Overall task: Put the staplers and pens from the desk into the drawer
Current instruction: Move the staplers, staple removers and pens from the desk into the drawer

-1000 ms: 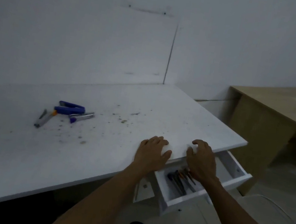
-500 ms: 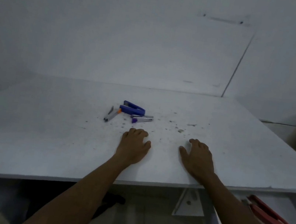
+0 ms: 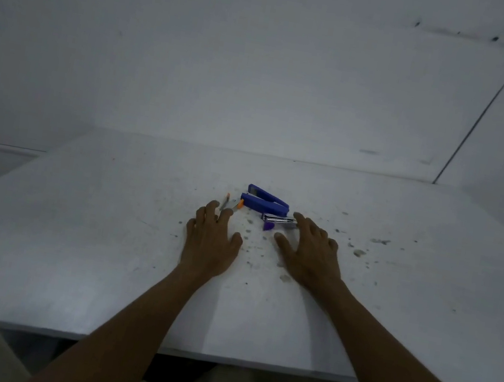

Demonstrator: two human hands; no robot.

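Reaching step, I judge: left hand (image 3: 209, 240) spread over the pens (image 3: 231, 205); right hand (image 3: 309, 256) spread beside the blue stapler (image 3: 264, 202); next, pinching each.

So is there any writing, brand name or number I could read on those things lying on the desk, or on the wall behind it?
None can be read.
Blue stapler: no visible lettering.
Small metal stapler: any marking is too small and dim to tell.
Pens: partly behind the left hand; no legible print.
Wall: only dark smudges and a thin line, no text.
Desk: only specks, no text.
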